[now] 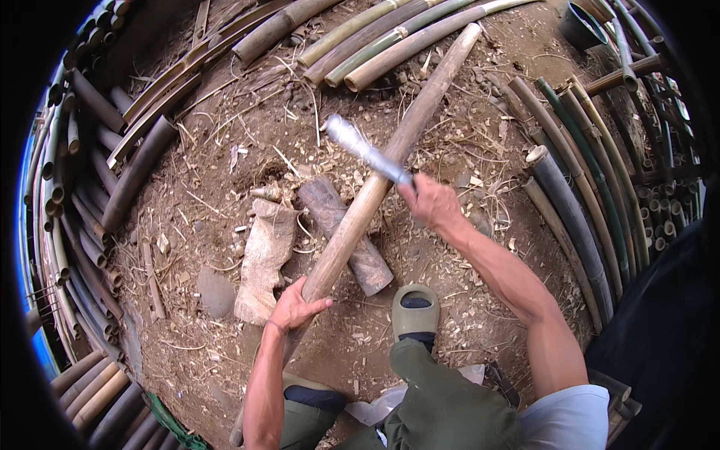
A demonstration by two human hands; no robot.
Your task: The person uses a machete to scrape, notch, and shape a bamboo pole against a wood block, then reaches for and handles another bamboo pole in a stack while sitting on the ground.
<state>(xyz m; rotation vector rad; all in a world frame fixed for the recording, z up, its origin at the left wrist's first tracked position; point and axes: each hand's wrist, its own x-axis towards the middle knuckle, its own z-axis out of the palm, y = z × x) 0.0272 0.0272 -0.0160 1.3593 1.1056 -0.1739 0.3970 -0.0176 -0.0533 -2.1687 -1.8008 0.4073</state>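
Note:
A long, pale brown bamboo pole [367, 206] slants from beside my left leg up to the far cut bamboo, passing over a short dark log [369, 262]. My left hand [295, 306] grips its near part, thumb stretched across it. My right hand [433, 202] is closed round the handle end of a silver-grey, machete-like blade [367, 154]. Motion blurs the blade, which crosses over the pole's middle; whether it touches the pole I cannot tell. Left of the log lies a pale, rough chunk of wood [264, 259].
Bamboo poles lie at the far side [405, 45], the right [574, 199] and the left [142, 172]. A flat stone [216, 291] sits beside the wood chunk. Chips litter the brown dirt floor [195, 360]. My sandaled foot [415, 315] is near the log. A dark bucket [583, 26] stands far right.

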